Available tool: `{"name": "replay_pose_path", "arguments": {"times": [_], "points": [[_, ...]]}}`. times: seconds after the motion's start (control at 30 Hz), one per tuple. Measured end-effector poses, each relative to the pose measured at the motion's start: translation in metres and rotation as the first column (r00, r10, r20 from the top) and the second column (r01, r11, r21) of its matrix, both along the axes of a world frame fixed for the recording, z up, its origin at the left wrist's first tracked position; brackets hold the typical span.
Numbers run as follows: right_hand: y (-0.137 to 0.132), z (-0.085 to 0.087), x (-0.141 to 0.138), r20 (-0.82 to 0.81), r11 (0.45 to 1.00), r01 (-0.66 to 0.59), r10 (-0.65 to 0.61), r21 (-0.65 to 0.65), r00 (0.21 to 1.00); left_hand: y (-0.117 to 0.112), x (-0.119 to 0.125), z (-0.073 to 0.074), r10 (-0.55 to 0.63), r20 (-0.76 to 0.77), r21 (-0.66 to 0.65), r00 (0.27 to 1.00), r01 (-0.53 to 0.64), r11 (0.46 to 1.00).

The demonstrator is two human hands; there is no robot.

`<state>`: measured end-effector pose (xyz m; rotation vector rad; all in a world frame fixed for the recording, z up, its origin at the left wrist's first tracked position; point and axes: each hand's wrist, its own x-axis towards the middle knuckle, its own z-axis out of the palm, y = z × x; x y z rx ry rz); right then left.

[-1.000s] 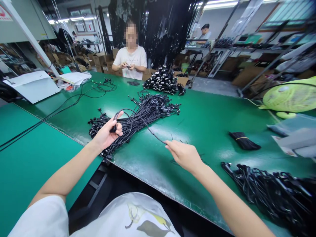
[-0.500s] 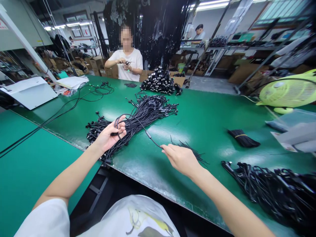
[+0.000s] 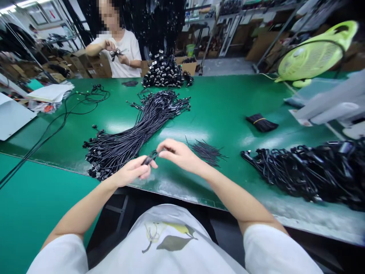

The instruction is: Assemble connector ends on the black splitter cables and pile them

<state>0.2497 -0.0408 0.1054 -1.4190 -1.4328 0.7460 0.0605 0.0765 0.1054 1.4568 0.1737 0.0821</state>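
Note:
My left hand (image 3: 134, 172) and my right hand (image 3: 178, 154) meet over the near edge of the green table (image 3: 228, 102). Together they pinch one black cable (image 3: 151, 156), folded into a short bundle between the fingertips. Just left of my hands lies a long sheaf of straight black cables (image 3: 128, 133). A small scatter of thin black ties (image 3: 207, 150) lies right of my right hand.
A heap of coiled black cables (image 3: 308, 171) fills the right near side. A banded bundle of ties (image 3: 261, 122), a pile of black plugs (image 3: 164, 72) and a green fan (image 3: 313, 57) lie farther off. A person across the table handles a cable.
My hands, held apart with the cable stretched between them, have come together near the table edge and gathered the cable into a short bundle. The view has tilted down.

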Motion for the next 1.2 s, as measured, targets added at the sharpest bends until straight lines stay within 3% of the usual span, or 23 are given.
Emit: {"name": "replay_pose_path", "arguments": {"times": [0.07,0.13,0.2,0.27,0.33,0.4,0.47,0.57,0.63,0.7,0.8,0.9,0.97,1.07,1.2], "points": [[0.003,-0.022,-0.009,-0.267,0.997,0.071,-0.060,0.033,0.962,-0.001,0.004,-0.005,0.128,0.085,-0.221,0.988,-0.107,0.969],[0.003,-0.042,-0.022,-0.546,0.998,0.060,-0.055,-0.009,0.836,-0.005,0.009,-0.013,0.196,0.078,-0.347,0.977,-0.158,0.924],[0.001,-0.054,-0.033,-0.757,0.994,0.091,-0.103,-0.058,0.645,-0.012,0.013,-0.026,0.197,-0.002,-0.372,0.980,-0.184,0.910],[-0.004,-0.057,-0.039,-0.863,0.983,0.151,-0.163,-0.102,0.478,-0.022,0.015,-0.040,0.194,-0.094,-0.375,0.977,-0.215,0.902],[-0.007,-0.055,-0.042,-0.892,0.978,0.171,-0.183,-0.122,0.412,-0.034,0.014,-0.054,0.227,-0.139,-0.398,0.964,-0.264,0.878],[-0.009,-0.053,-0.046,-0.875,0.972,0.201,-0.201,-0.122,0.440,-0.045,0.013,-0.064,0.275,-0.148,-0.407,0.950,-0.312,0.859],[-0.009,-0.053,-0.054,-0.800,0.949,0.303,-0.248,-0.087,0.546,-0.051,0.010,-0.070,0.300,-0.139,-0.334,0.944,-0.330,0.883],[-0.009,-0.059,-0.067,-0.693,0.955,0.296,-0.226,-0.020,0.685,-0.052,0.003,-0.072,0.305,-0.140,-0.017,0.942,-0.310,0.951],[-0.011,-0.061,-0.073,-0.718,0.978,0.201,-0.179,-0.056,0.672,-0.051,-0.002,-0.072,0.307,-0.169,0.233,0.937,-0.265,0.936],[-0.012,-0.061,-0.076,-0.768,0.978,0.179,-0.195,-0.105,0.610,-0.050,-0.005,-0.074,0.254,-0.215,0.301,0.943,-0.184,0.936],[-0.009,-0.057,-0.075,-0.839,0.975,0.205,-0.186,-0.091,0.511,-0.050,-0.005,-0.080,0.129,-0.201,0.029,0.971,-0.125,0.992],[-0.005,-0.053,-0.072,-0.910,0.984,0.168,-0.121,-0.058,0.397,-0.049,-0.001,-0.082,0.084,-0.206,-0.264,0.975,-0.138,0.955],[-0.004,-0.052,-0.068,-0.930,0.993,0.100,-0.090,-0.058,0.356,-0.047,0.000,-0.079,-0.053,-0.244,-0.374,0.968,-0.043,0.927],[-0.005,-0.052,-0.060,-0.925,1.000,-0.014,-0.021,-0.028,0.380,-0.045,0.001,-0.072,-0.249,-0.240,-0.475,0.938,0.111,0.873],[-0.008,-0.055,-0.047,-0.852,0.991,-0.126,0.033,-0.040,0.523,-0.058,0.007,-0.068,-0.194,-0.223,-0.535,0.955,0.046,0.843]]}}
